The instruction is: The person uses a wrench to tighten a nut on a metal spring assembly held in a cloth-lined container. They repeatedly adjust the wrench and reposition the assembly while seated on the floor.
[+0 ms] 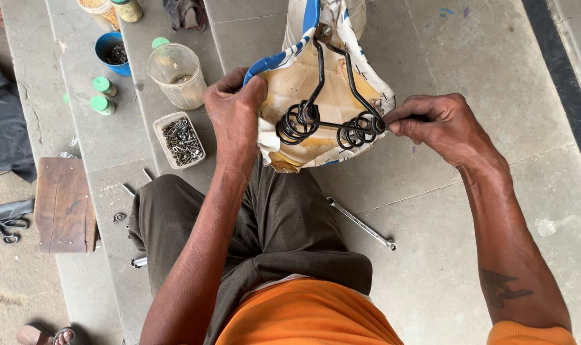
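The left hand (pixel 234 105) grips the upturned saddle (pixel 303 83) by its edge, over the lap. The right hand (pixel 438 124) pinches the spring frame (pixel 332 121) at its end. A spanner (pixel 361 223) lies on the stone floor nearby.

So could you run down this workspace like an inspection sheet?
Surface: grey stone steps, dusty.
Job's things: upturned bicycle saddle with black coil springs showing.
Clutter: spanner, tray of screws, clear plastic jar, blue bowl, green-capped bottles, wooden block.
Hands: left hand grips the saddle's edge; right hand pinches the spring frame's end.
Cables: nothing seen.
Surroundings: dark cloth, a sandalled foot.
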